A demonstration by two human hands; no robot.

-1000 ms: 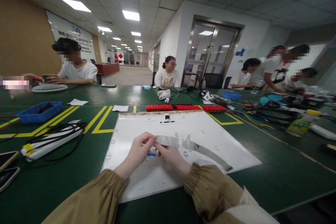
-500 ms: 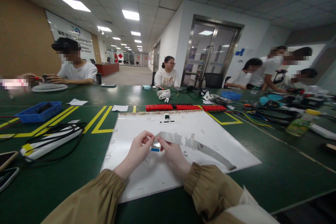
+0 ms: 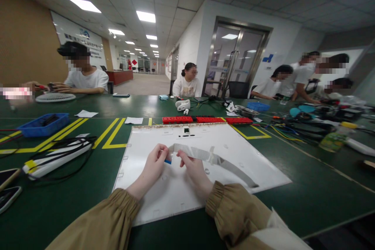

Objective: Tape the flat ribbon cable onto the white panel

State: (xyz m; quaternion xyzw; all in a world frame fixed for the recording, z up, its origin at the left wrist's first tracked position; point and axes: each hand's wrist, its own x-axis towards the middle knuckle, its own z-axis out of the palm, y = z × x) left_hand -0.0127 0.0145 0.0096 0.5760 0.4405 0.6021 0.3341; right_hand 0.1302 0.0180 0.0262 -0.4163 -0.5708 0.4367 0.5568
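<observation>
Since half a second ago, both hands have risen a little, and the blue tip (image 3: 168, 161) of the ribbon cable (image 3: 205, 155) now sits higher and closer to the left fingers.

At the far left edge of the green table (image 3: 73, 199), two phones (image 3: 8, 197) lie flat. Beside them is what seems to be a white power strip (image 3: 55, 158) with a black cord looped over it, though the view there is stretched. Behind it stands a blue tray (image 3: 43, 124), with yellow tape lines (image 3: 113, 134) just to its right.

The left hand (image 3: 154, 167) is closed in a pinch on the blue-tipped end of the ribbon cable, thumb against fingers, holding it just above the white panel (image 3: 164, 199). The right hand (image 3: 193, 170) is just beside it, fingertips clamped on the same cable a short way along. From there the cable arcs up and runs right, coming down onto the panel near its right edge.

Red strips (image 3: 208, 120) lie just past the panel's far edge. A person in white (image 3: 187, 84) sits across the table. Farther right are a second blue tray (image 3: 258, 106), a tangle of coloured wires (image 3: 290, 129) and a green bottle (image 3: 334, 140).
</observation>
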